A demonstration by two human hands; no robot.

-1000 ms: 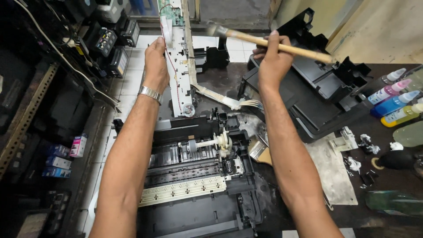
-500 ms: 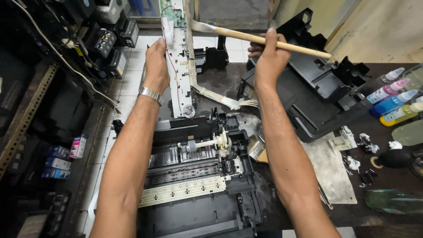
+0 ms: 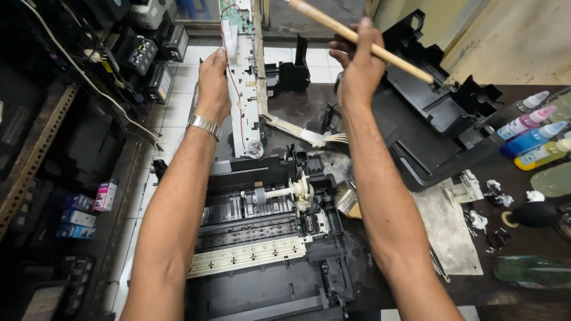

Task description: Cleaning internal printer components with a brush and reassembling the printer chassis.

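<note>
Hands: left [image 3: 213, 84] gripping carriage rail [image 3: 245, 77], right [image 3: 357, 65] brush handle [image 3: 363, 43] (raised)

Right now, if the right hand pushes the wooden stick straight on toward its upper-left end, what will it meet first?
Probably the long white printer frame held upright by the left hand; the stick in the right hand points that way, though depth is unclear.

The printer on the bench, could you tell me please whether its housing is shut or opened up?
Opened up. The printer has no top cover: its rollers, gears and white ribbed strip lie bare, and a black cover shell sits apart.
</note>
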